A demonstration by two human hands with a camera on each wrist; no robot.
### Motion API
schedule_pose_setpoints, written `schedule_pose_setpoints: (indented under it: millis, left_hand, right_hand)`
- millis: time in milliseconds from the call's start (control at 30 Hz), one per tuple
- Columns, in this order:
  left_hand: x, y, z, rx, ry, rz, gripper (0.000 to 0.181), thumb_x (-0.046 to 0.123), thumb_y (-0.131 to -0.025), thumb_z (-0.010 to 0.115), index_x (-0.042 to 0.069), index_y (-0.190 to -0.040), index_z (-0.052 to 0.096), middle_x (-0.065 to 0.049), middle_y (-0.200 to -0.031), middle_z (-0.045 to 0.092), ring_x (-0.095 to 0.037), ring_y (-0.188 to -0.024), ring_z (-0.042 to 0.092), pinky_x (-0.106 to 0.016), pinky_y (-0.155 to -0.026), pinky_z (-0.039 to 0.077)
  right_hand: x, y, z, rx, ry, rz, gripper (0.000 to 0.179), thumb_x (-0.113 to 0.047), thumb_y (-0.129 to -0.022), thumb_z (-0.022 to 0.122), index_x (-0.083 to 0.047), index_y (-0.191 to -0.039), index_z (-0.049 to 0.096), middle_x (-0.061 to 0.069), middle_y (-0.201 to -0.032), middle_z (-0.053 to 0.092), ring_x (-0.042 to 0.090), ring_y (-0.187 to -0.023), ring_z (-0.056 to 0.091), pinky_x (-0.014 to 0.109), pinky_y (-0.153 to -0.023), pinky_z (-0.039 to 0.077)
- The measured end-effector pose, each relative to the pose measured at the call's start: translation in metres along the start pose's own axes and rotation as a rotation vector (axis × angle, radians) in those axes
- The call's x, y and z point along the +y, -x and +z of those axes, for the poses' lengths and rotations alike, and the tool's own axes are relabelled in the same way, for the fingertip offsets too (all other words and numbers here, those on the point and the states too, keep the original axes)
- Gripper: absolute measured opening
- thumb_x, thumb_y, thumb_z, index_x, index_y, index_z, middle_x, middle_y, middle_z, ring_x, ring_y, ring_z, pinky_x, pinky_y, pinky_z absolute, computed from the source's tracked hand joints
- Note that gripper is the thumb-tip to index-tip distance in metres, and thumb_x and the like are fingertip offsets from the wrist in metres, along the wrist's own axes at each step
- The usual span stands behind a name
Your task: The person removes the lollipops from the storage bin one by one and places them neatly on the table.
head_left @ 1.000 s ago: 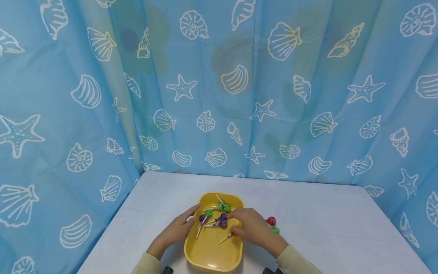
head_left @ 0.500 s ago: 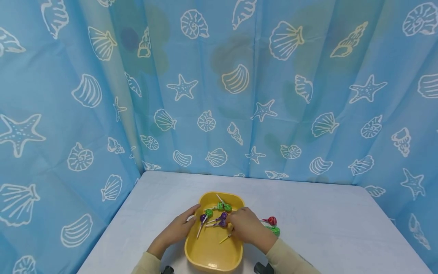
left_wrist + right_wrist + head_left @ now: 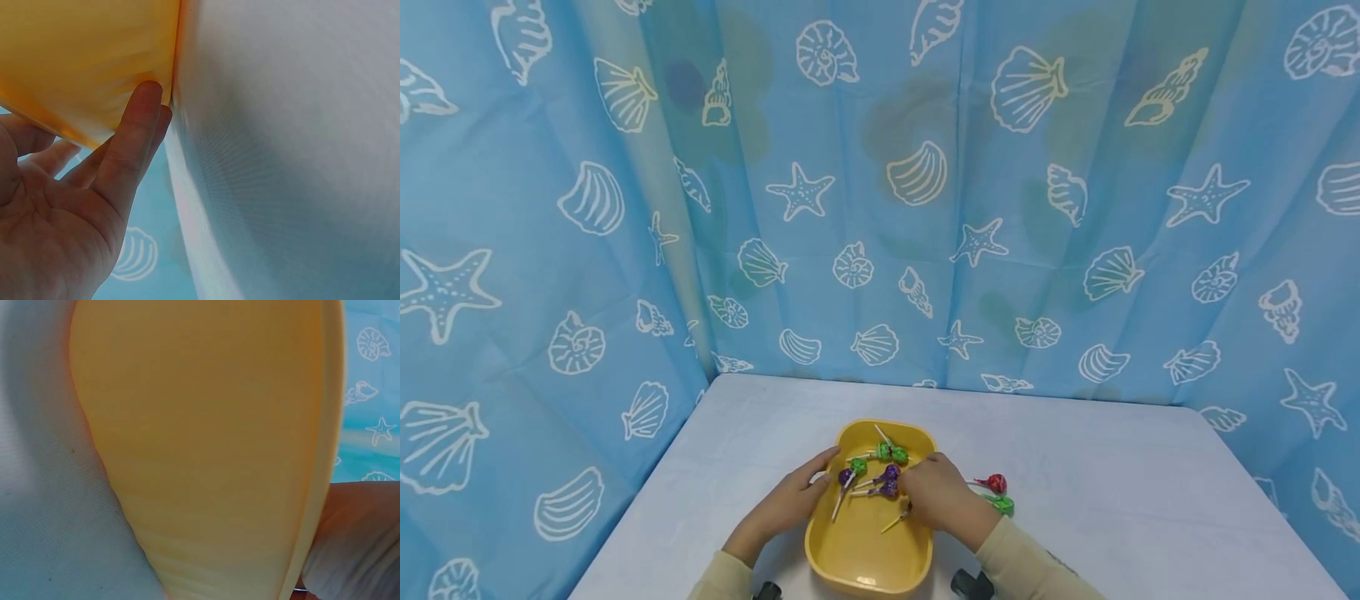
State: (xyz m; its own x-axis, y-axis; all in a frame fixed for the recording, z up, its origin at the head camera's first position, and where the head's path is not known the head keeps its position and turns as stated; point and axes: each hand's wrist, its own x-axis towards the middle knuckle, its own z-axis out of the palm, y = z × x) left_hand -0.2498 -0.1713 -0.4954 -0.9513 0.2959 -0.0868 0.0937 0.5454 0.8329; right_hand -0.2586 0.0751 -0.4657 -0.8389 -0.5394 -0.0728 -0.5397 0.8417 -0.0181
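Observation:
In the head view, a yellow tray (image 3: pixel 865 558) holds several wrapped lollipops. Green lollipops (image 3: pixel 891 453) lie towards its far end. Two purple lollipops (image 3: pixel 887 489) are in the middle, and a third purple lollipop (image 3: pixel 846 478) is beside a green one at left. My left hand (image 3: pixel 790 500) rests against the tray's left side; the left wrist view shows straight fingers (image 3: pixel 134 131) on the outer wall. Over the right rim reaches my right hand (image 3: pixel 942 493), knuckles up, fingertips hidden inside. A lollipop with a yellow stick (image 3: pixel 892 524) lies right beside it, its head partly covered.
Right of the tray, a red lollipop (image 3: pixel 996 483) and a green lollipop (image 3: pixel 1002 504) lie on the white table (image 3: pixel 1112 500), near the right forearm. A blue curtain with shell prints (image 3: pixel 880 250) hangs behind the table and along its left side.
My right hand has reached lower into the tray, and its thumb and fingertips, visible a second ago, are now hidden. The left hand and tray have barely moved.

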Motion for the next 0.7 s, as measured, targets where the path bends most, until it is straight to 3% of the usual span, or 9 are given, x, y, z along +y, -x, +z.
schedule_pose_setpoints:
  millis: [433, 700]
  left_hand:
    - [0.0016, 0.0007, -0.0004, 0.005, -0.004, -0.025, 0.050, 0.019, -0.108, 0.046, 0.014, -0.157, 0.040, -0.018, -0.158, 0.039, -0.042, -0.146, 0.033, -0.063, -0.115, 0.028]
    - [0.0005, 0.0007, -0.0004, 0.005, -0.013, -0.019, 0.050, 0.019, -0.108, 0.046, 0.014, -0.157, 0.040, -0.018, -0.158, 0.039, -0.042, -0.146, 0.033, -0.063, -0.116, 0.028]
  right_hand:
    - [-0.0060, 0.0002, -0.0013, -0.008, 0.087, 0.000, 0.005, -0.017, -0.085, 0.083, -0.018, -0.088, 0.079, -0.008, -0.073, 0.070, 0.015, -0.076, 0.064, 0.050, -0.105, 0.045]
    - [-0.0067, -0.0007, -0.0003, -0.030, 0.076, 0.009, 0.005, -0.018, -0.084, 0.084, -0.020, -0.086, 0.079, -0.008, -0.073, 0.070, 0.015, -0.074, 0.062, 0.051, -0.106, 0.044]
